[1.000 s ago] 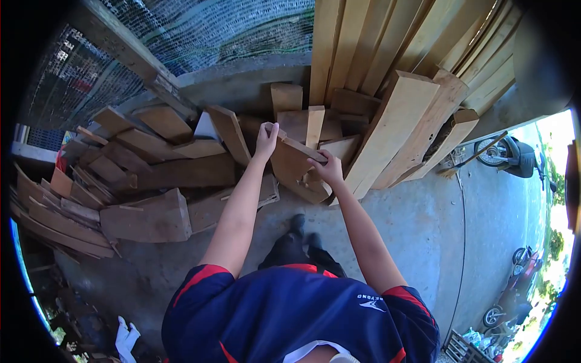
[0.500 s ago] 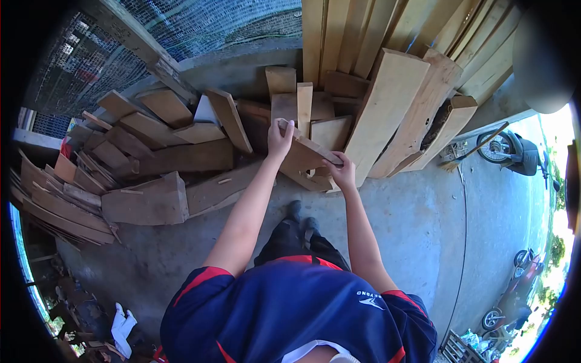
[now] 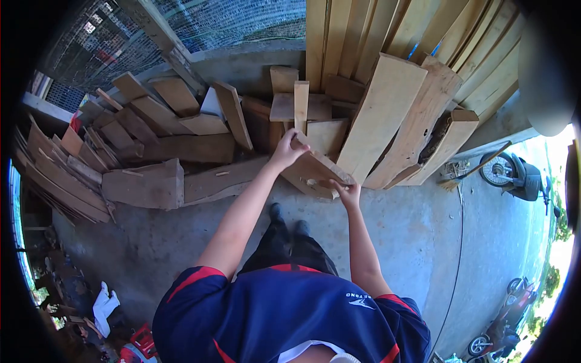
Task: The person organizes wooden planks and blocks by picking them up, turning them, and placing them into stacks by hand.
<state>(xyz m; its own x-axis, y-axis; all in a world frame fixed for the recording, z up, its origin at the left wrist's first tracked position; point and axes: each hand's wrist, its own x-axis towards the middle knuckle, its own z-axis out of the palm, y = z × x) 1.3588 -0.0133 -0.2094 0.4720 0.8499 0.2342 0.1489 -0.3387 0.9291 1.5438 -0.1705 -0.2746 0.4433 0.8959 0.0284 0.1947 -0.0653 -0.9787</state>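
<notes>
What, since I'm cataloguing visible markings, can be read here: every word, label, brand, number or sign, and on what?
"BEYOND", upside down, on the navy shirt; its last letter is unclear.
None readable on the held board.
Any lettering on the grey scooter or red motorbike: too small.

Upper right: grey shape point(image 3: 548, 78) blurred, can't identify. Top edge cuts tall boards point(image 3: 366, 36). Centre: held board point(image 3: 327, 164) partly covered by left hand point(image 3: 288, 151). Lower left: red item point(image 3: 143, 340) cut off, unclear.
</notes>
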